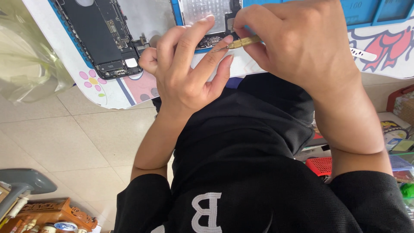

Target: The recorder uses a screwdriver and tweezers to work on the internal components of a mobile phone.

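Note:
My right hand [302,39] grips a slim brass screwdriver [243,42], its tip pointing left at the lower edge of an opened phone's screen half [207,11] with a silver shield. My left hand [185,64] has its fingers spread: the index fingertip rests on that screen half and the middle fingertip touches the screwdriver's shaft near the tip. The phone's rear housing [97,34], with a black battery and bare circuit boards, lies open to the left on a blue work mat [366,11]. Both rest on a white table [108,92] with cartoon prints.
A flat silver pry tool [363,54] lies on the table to the right. A clear plastic bag [26,51] hangs at the left. Below are a tiled floor [86,138], a red basket [319,165], a carved wooden stand [56,211] and my black shirt [241,172].

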